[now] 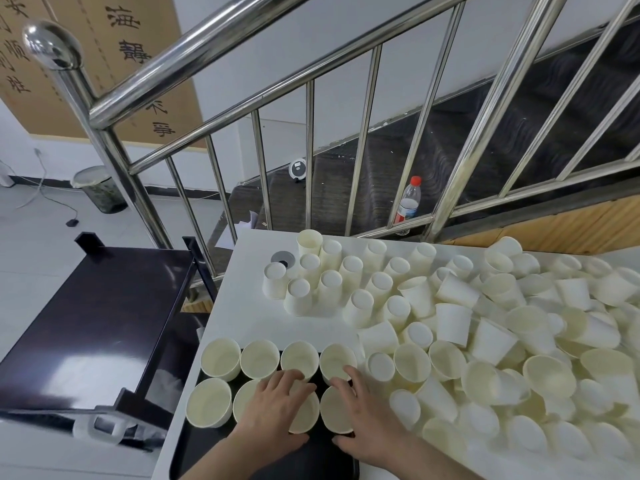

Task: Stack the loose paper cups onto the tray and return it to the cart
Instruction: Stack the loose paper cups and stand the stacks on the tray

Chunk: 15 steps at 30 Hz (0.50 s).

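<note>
1. Tray [313, 460], dark, at 6 o'clock on the white table [249, 313]: keep it flat; its bare near end takes the next row.
2. Left hand [273, 410]: fingers spread and nearly straight over one upright cup [304, 407]; whether they grip it I cannot tell. Press lightly, seat it square.
3. Right hand [363, 417]: fingers extended along the neighbouring cup [334, 412], steadying rather than pinching. Avoid crushing the rim.
4. Tray cups, two rows of four, mouths up: keep rims touching, none tilted.
5. Loose cups [519, 358], heaped from 1 to 3 o'clock: draw from the nearest first.
6. Cart [90, 317], dark shelf at 9 o'clock, beside the table: the tray's destination.
</note>
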Motion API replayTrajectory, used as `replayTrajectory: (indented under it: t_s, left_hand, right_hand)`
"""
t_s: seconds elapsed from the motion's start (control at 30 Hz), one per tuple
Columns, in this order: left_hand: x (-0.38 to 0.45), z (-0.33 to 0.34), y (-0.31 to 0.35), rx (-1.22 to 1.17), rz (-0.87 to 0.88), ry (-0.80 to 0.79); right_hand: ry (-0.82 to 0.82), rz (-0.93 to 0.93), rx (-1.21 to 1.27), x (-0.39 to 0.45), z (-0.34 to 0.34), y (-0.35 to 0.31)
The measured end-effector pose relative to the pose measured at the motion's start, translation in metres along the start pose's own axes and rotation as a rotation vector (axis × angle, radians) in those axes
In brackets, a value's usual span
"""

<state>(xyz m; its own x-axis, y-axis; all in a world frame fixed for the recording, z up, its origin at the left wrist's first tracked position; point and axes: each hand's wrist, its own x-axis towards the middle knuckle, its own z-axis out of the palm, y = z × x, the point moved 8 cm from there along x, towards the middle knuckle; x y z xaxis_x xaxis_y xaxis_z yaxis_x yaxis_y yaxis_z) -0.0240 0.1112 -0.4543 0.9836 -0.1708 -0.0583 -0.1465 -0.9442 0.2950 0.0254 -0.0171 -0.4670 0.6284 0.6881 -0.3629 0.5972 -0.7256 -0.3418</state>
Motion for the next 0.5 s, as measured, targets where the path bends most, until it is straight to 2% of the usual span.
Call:
replayTrajectory:
  t_s: [0.2, 0.5]
  left_hand:
    - [0.0011, -0.0012, -0.0009, -0.015, -0.010, -0.006]
    - [0.0011, -0.0022, -0.0035, -0.012, -0.027, -0.030]
  right_hand:
    - [0.041, -0.022, 0.069, -0.0013, -0.0009, 0.0020]
    - [0.008, -0.020, 0.112, -0.0021, 0.0037, 0.0056]
